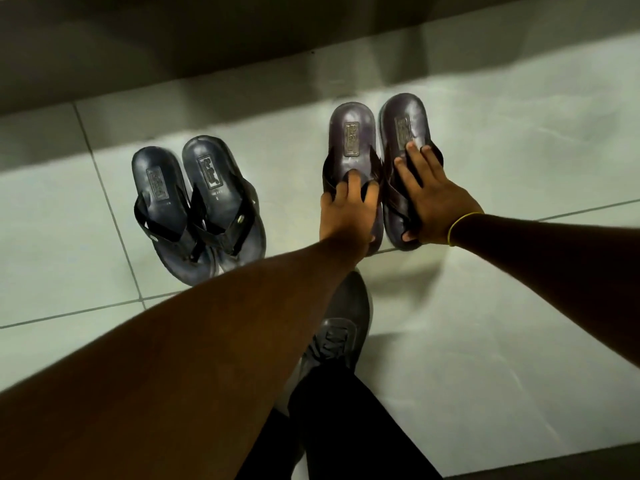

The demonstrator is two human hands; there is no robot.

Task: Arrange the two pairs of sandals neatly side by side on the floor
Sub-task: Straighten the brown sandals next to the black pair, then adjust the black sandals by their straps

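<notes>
Two pairs of sandals lie on the pale tiled floor (502, 306). The black thong pair sits at the left: its left sandal (162, 188) and right sandal (214, 174) touch side by side, heels away from me. The brown cross-strap pair is at the right. My left hand (346, 209) grips the straps of the brown left sandal (351, 133). My right hand (433, 199) lies over the straps of the brown right sandal (403, 123), thumb tucked under its near edge. Both brown sandals stand parallel and nearly touching.
My own grey sneaker (343, 327) and dark trouser leg stand just below the brown pair. A dark step or wall base (173, 46) runs along the far side of the floor. Open tile lies to the right and left of the sandals.
</notes>
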